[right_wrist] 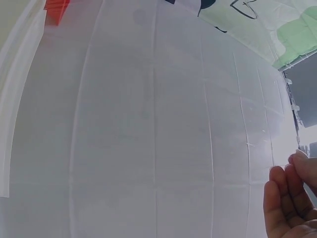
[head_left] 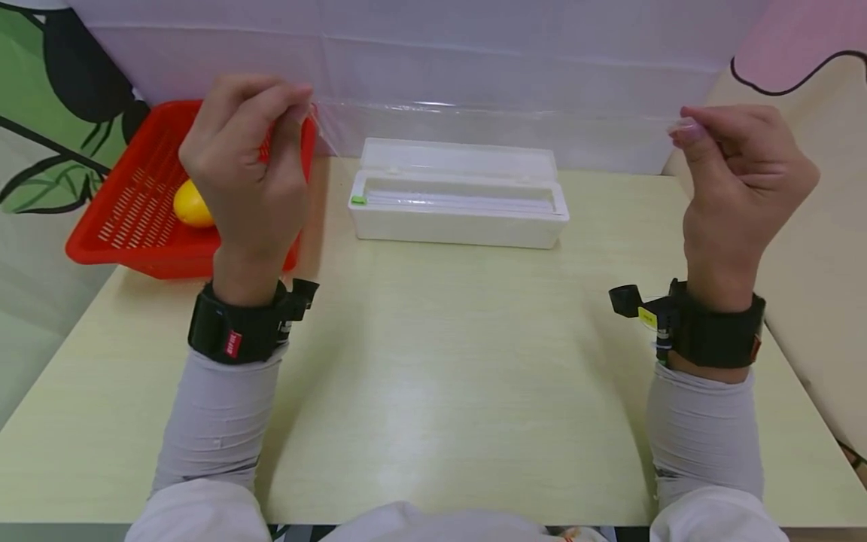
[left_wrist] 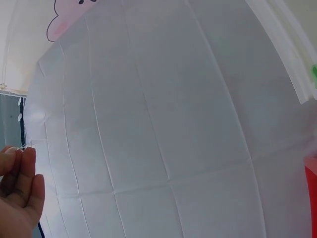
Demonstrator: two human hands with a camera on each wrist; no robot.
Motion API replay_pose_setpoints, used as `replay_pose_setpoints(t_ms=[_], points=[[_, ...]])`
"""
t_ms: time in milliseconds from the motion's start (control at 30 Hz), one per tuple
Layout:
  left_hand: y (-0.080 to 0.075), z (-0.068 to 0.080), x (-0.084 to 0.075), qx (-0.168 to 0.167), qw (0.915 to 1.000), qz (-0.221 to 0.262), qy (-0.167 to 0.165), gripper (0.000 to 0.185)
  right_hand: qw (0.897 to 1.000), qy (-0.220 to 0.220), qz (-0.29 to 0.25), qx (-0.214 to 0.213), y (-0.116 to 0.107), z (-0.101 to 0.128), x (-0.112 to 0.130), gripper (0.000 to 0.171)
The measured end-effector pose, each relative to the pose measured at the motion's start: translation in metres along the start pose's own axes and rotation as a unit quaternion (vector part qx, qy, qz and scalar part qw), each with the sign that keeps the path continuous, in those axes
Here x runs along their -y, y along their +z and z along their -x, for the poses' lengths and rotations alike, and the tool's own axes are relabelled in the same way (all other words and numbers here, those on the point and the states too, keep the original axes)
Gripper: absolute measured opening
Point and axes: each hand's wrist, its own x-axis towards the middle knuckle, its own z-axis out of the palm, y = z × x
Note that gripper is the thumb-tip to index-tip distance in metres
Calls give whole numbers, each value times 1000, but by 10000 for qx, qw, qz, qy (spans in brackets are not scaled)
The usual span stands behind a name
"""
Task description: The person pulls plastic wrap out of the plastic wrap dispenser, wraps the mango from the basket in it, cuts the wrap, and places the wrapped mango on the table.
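The left hand (head_left: 250, 165) and right hand (head_left: 748, 177) pinch a clear plastic film (head_left: 433, 108) drawn out between them, laid on nothing yet; its lower border is indistinct. Toward the pale wooden table's (head_left: 447, 376) far edge stand a red plastic basket (head_left: 169, 267), holding a half-hidden round yellow object (head_left: 192, 205), and an opened oblong white plastic box (head_left: 460, 226).
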Motion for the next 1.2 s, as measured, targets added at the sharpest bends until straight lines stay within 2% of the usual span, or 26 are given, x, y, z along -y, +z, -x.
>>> replay_pose_setpoints(t_ms=[300, 400, 567, 667, 733, 867, 1000, 1100, 1133, 1200], points=[[-2, 0, 0, 117, 9993, 343, -125, 11, 9997, 47, 203, 132, -10, 3, 6, 15], [-3, -2, 0, 236, 9984, 483, -181, 9, 9997, 156, 89, 150, -11, 4, 8, 15], [-8, -5, -1, 701, 9949, 659, -293, 9, 9986, 278, -231, 380, -18, 4, 12, 16], [-13, -6, 0, 1038, 9909, 766, -387, 8, 9973, 222, -65, 696, -25, 5, 13, 15], [-18, -8, 2, 1293, 9851, 1018, -493, 9, 9960, 192, 50, 875, -27, 5, 14, 15], [-32, -10, 6, 1934, 9669, 1533, -651, 10, 9906, 327, -298, 1295, -31, 6, 16, 13], [-48, -12, 9, 2598, 9408, 2034, -779, 12, 9768, 573, -1000, 1802, -34, 6, 18, 10], [-55, -15, 12, 2985, 9107, 2677, -998, 13, 9670, 797, -1272, 2058, -38, 7, 20, 9], [-58, -15, 13, 3160, 9028, 2728, -1033, 13, 9634, 879, -1351, 2144, -40, 8, 20, 9], [-62, -17, 17, 3574, 8762, 3039, -1103, 15, 9534, 1035, -1490, 2411, -45, 10, 21, 9]])
